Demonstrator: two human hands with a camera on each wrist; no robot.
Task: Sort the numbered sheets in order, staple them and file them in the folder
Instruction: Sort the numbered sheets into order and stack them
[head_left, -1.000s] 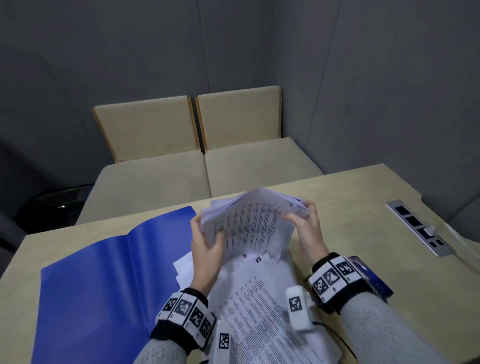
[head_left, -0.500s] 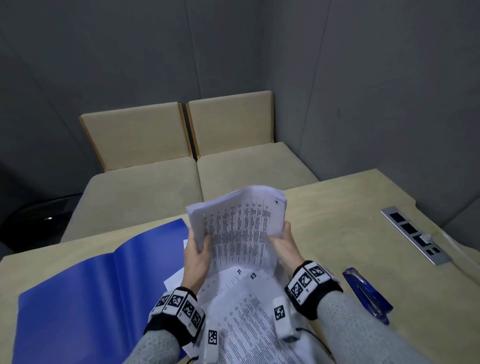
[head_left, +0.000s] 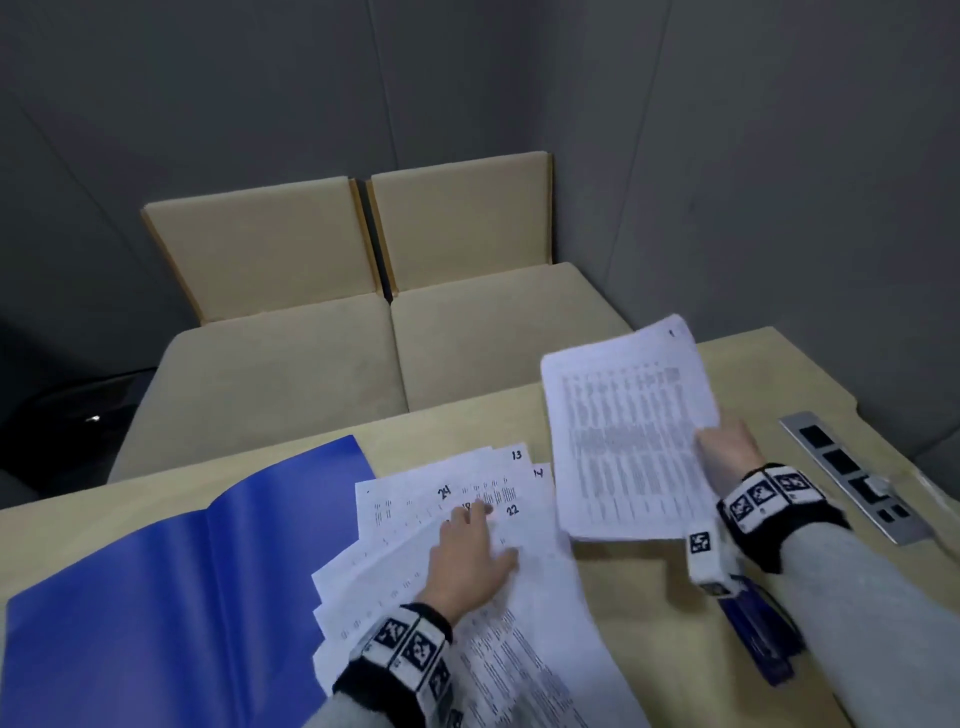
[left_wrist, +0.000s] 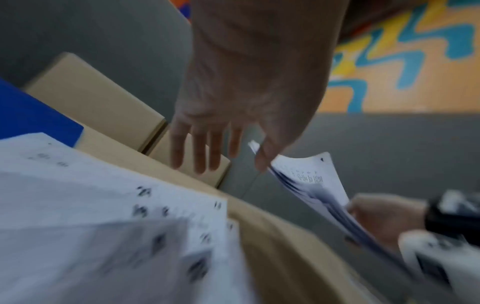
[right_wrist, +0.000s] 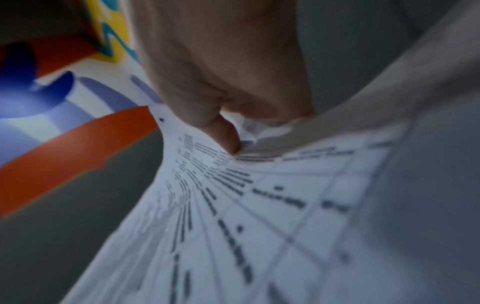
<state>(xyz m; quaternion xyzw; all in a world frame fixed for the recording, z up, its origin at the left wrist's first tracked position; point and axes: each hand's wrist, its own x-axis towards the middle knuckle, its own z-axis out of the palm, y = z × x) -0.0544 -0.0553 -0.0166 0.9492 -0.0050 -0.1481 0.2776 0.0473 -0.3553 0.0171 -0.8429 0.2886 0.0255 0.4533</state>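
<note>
Half a second ago both hands held one stack upright; now they have parted. The right hand (head_left: 727, 447) alone grips the stack (head_left: 628, 441) by its edge, thumb on the top page, raised off the bench (head_left: 649, 597). The left hand (head_left: 467, 556), fingers straight, rests on the fanned numbered sheets (head_left: 410, 519) lying beside the open blue folder (head_left: 156, 597). A blue stapler (head_left: 758, 634) lies under the right forearm.

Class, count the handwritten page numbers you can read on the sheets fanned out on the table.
4: 13 at the far edge, 14 just right of it, 24 further left, 22 nearest. The left hand partly covers another; more may be hidden.
</note>
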